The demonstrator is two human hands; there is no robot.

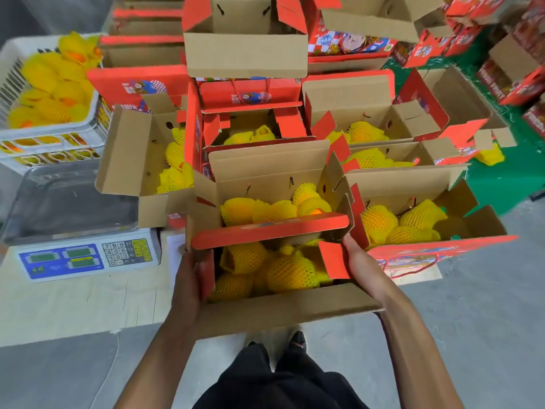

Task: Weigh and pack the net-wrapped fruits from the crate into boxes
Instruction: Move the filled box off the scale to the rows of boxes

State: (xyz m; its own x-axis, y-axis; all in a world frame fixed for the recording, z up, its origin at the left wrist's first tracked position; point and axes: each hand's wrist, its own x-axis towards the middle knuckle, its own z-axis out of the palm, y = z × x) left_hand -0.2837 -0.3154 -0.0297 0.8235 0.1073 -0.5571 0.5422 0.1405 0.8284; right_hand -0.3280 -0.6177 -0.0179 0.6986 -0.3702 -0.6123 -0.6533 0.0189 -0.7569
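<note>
Grey concrete floor underfoot, white crate (50,84) of netted fruit cut off at left, one scale (85,258) beside it, left hand (188,278) and right hand (358,261) gripping opposite ends of one open box (283,308) of net-wrapped fruits (290,273), fingertips hidden, box count beyond unclear.
</note>
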